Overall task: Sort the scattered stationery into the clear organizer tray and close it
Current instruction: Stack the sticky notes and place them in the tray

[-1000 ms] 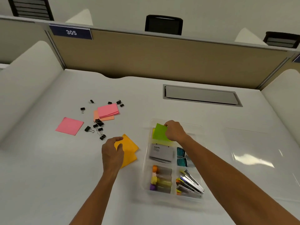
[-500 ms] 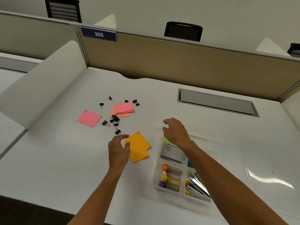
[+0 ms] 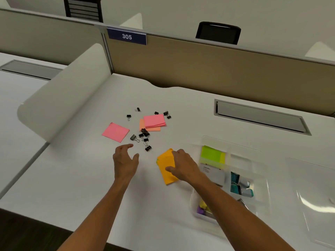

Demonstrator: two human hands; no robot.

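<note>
Orange sticky notes — held on the white desk by the right hand, thumb and fingers curled over the stack's right edge. Clear organizer tray is found at 3 o'clock of the stack, uncovered. Left hand — loosely spread, nothing gripped, at 9 o'clock. Black binder clips and pink notes are scattered toward 11 o'clock.
</note>
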